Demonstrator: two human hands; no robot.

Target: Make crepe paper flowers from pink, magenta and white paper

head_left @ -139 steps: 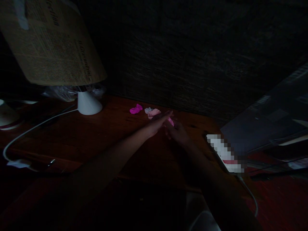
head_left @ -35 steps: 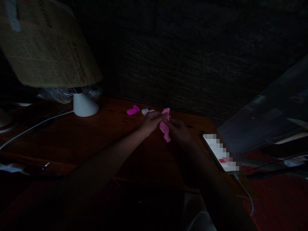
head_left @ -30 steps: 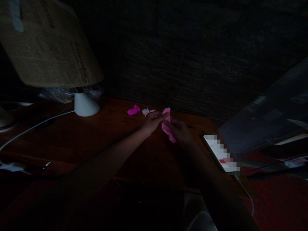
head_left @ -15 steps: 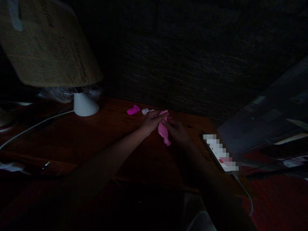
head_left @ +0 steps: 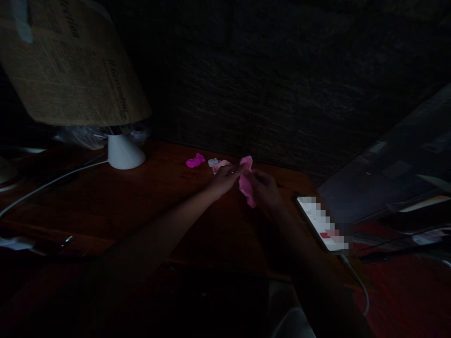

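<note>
A soft, wrinkled pink piece (head_left: 247, 188), like thin fabric, is held upright between my two hands above the wooden table (head_left: 141, 206). My left hand (head_left: 222, 180) grips it from the left, a ring showing on one finger. From the right, my right hand (head_left: 267, 188) pinches its middle edge, with the fingertips partly hidden. Behind my left hand lie a pale pink crumpled piece (head_left: 220, 165) and a small greyish-white one (head_left: 213, 162). Farther left is a bright magenta crumpled piece (head_left: 195, 160). The dim light hides what exactly these pieces are.
At the left stands a lamp with a white base (head_left: 125, 154) and a newspaper-print shade (head_left: 81, 70); its white cord (head_left: 59, 177) crosses the table. A lit phone (head_left: 322, 225) with a cable (head_left: 357, 277) lies at the right. A dark wall (head_left: 246, 84) rises behind.
The pink piece has moved slightly right and up, with more of its top showing. My left hand has shifted right, uncovering more of the pale pink piece.
</note>
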